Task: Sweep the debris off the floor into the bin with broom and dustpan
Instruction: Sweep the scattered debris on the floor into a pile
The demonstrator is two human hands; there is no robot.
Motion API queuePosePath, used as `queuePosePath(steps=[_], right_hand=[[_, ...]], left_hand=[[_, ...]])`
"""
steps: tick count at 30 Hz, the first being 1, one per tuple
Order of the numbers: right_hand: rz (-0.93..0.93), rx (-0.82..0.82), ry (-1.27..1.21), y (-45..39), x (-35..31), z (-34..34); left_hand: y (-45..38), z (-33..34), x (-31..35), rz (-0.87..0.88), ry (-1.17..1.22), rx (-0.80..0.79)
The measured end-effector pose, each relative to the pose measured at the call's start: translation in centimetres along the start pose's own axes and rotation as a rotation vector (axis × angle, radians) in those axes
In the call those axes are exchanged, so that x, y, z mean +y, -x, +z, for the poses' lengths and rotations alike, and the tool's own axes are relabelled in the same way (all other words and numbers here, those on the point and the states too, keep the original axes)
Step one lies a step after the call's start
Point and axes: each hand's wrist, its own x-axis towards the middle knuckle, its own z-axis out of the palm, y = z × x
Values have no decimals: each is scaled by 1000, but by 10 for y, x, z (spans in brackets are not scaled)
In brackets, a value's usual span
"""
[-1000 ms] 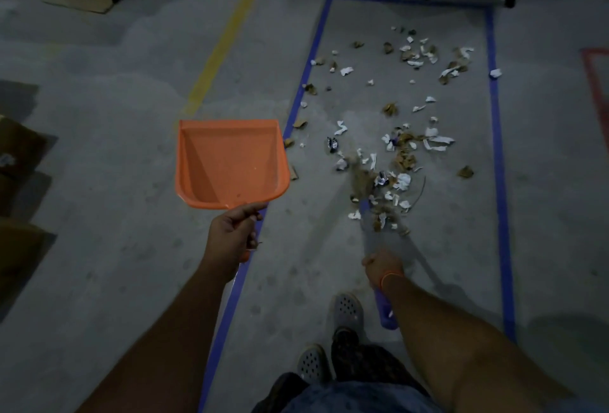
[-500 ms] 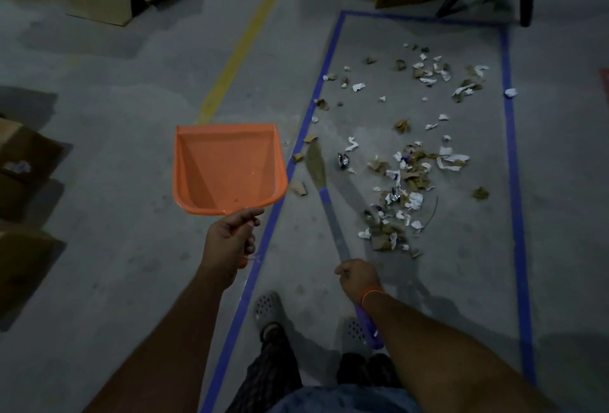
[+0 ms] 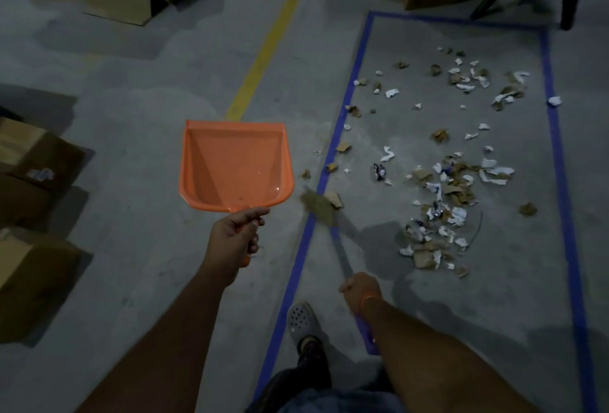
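The right hand (image 3: 361, 290) holds the broom (image 3: 333, 234), fingers wrapped round its handle. The scraps (image 3: 441, 211) lie to its right. The left hand (image 3: 235, 238) grips the dustpan (image 3: 235, 165), raised at center frame.

Glossy orange plastic dustpan (image 3: 235, 165); matt rough concrete floor (image 3: 141, 136); paper debris (image 3: 441, 202).

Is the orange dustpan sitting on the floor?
No, the left hand holds the orange dustpan up in the air by its handle.
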Motion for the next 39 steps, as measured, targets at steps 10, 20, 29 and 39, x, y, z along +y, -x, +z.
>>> queuePosePath(steps=[10, 20, 29, 39], right_hand=[[199, 356, -356, -19, -42, -51], [-45, 39, -161, -63, -113, -66], [57, 66, -6, -136, -113, -115], [261, 322, -239, -172, -108, -218]], left_hand=[[-58, -37, 11, -5, 33, -77], [-114, -40, 36, 8, 23, -80], [-203, -35, 75, -12, -53, -51], [-276, 7, 112, -16, -68, -107]])
